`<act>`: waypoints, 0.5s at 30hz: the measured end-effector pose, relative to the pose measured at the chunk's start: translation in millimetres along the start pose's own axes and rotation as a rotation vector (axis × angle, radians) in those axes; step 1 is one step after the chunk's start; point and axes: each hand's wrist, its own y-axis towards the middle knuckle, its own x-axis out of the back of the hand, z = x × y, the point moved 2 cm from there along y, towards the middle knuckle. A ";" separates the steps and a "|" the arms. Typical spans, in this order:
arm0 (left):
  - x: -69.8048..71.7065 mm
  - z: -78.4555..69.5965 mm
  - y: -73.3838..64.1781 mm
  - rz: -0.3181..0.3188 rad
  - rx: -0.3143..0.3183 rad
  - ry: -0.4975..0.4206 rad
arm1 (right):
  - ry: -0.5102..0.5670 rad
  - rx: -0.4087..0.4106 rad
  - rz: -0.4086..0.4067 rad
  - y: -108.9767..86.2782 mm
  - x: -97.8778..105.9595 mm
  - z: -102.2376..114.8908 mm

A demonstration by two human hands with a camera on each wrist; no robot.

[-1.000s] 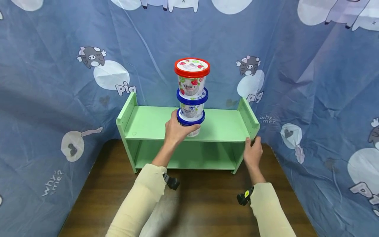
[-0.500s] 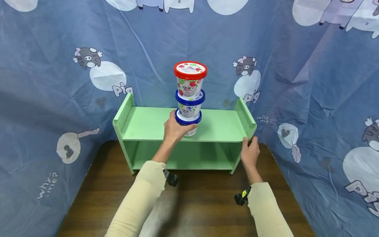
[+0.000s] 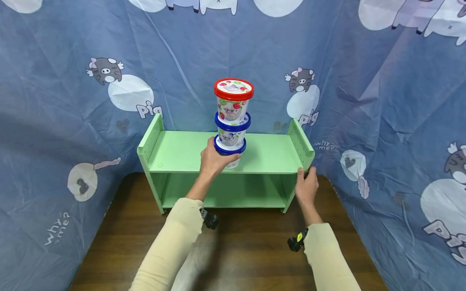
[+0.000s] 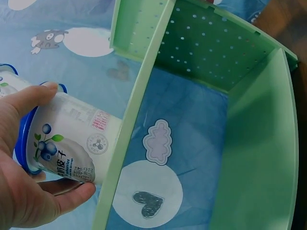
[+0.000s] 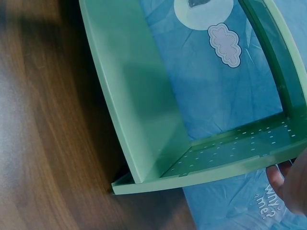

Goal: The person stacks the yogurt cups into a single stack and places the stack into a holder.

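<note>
Three lidded tubs are stacked upright on the top board of a green two-tier shelf (image 3: 178, 151). At the top is a red-lidded tub (image 3: 233, 107) with strawberries printed on it; under it stands a blue-lidded tub (image 3: 231, 137). My left hand (image 3: 214, 161) grips the bottom blue-lidded tub (image 4: 72, 139), thumb and fingers round its side near the lid. Blueberries are printed on this tub, and its base lies at the board's front edge in the left wrist view. My right hand (image 3: 306, 189) holds the front edge of the shelf's right side panel (image 5: 240, 167), its fingers partly hidden behind it.
The shelf stands on a dark wooden surface (image 3: 251, 250). Blue cloth (image 3: 204, 48) printed with pigs hangs behind and on both sides. The shelf's raised left end panel (image 3: 151, 137) flanks the top board, and a lower board (image 3: 225, 194) lies beneath it.
The head view has shifted slightly, so shelf and hands sit a little further left in it. The stack's top appears somewhat lower. Both hands keep their hold.
</note>
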 end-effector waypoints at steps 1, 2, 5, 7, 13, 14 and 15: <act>0.2 0.2 0.0 0.000 0.000 0.002 | 0.000 0.000 -0.001 0.0 -0.1 0.4; 0.5 0.1 0.1 0.001 0.000 0.004 | 0.001 -0.001 0.000 0.0 -0.1 0.8; 1.0 -0.3 0.2 0.003 -0.001 0.004 | 0.007 0.000 0.002 0.0 0.1 2.0; 0.9 -0.4 -0.1 0.007 0.002 0.001 | 0.008 -0.002 0.003 -0.4 0.3 2.4; 0.7 -0.3 -2.0 0.027 0.010 -0.003 | 0.017 -0.022 0.019 -1.7 0.6 1.9; 0.7 -0.4 -2.2 0.030 0.010 -0.002 | 0.017 -0.023 0.021 -1.8 0.9 1.9; 0.7 -0.4 -2.4 0.033 0.009 -0.001 | 0.017 -0.020 0.021 -1.6 1.0 1.8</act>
